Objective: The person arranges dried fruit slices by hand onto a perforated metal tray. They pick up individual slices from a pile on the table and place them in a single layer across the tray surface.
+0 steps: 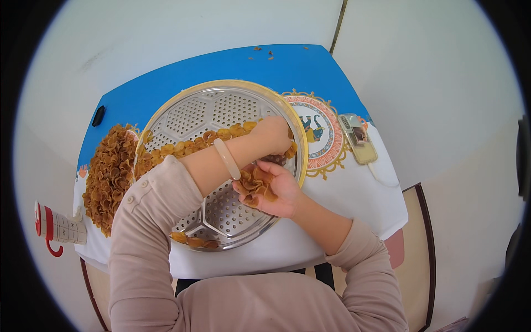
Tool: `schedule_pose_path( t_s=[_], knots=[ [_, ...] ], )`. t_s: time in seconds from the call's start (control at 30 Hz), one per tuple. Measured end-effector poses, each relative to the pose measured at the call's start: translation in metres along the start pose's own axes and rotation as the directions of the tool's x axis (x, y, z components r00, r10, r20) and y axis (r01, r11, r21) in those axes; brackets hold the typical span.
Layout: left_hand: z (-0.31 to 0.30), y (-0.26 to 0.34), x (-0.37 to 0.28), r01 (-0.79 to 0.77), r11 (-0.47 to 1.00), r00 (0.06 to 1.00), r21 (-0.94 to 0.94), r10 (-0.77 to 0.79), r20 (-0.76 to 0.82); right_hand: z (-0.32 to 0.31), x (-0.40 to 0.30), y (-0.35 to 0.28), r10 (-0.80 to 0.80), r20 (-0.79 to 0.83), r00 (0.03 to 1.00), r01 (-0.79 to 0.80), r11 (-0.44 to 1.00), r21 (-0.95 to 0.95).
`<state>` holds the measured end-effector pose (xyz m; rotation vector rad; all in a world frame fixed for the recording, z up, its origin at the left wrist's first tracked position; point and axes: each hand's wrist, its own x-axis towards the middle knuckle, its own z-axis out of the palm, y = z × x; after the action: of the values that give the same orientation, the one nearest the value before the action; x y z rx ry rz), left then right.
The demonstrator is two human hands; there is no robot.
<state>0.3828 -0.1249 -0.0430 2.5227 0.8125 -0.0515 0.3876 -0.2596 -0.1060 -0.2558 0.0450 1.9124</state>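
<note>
A round perforated metal steamer tray [193, 112] with a pale yellow rim lies before me. Overlapping amber-brown dried slices [224, 134] form a band across its middle, and a few more lie along its near edge. My left hand [271, 135], with a pale bangle at the wrist, reaches across to the tray's right side, over the end of the band. Its fingertips are hidden beneath it, so I cannot see what they hold. Palm up, my right hand [284, 191] cups a small pile of loose slices [255, 184] over the tray's lower right part.
A large heap of slices [110, 174] sits left of the tray. At the table's left edge is a cup [62, 224] with a red handle. A phone [357, 139] with a cable lies at right. A small black object [98, 115] rests at far left.
</note>
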Motion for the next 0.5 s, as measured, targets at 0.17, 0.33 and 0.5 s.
schedule_pose_path(
  t_s=[0.17,0.33,0.5],
  knots=[
    [0.007,-0.009,0.007,-0.033,0.998,0.997,0.046,0.036,-0.072,0.0,0.001,0.0,0.002,0.005,1.0,-0.002,1.0,0.013],
    [0.005,-0.014,0.005,-0.063,0.998,0.99,-0.009,0.062,-0.127,0.002,0.0,0.0,0.001,-0.004,1.0,-0.001,1.0,0.015],
    [-0.003,-0.008,-0.01,-0.14,0.986,0.986,-0.089,0.13,-0.107,-0.001,0.0,-0.001,-0.003,-0.015,1.0,0.003,1.0,-0.012]
  ],
)
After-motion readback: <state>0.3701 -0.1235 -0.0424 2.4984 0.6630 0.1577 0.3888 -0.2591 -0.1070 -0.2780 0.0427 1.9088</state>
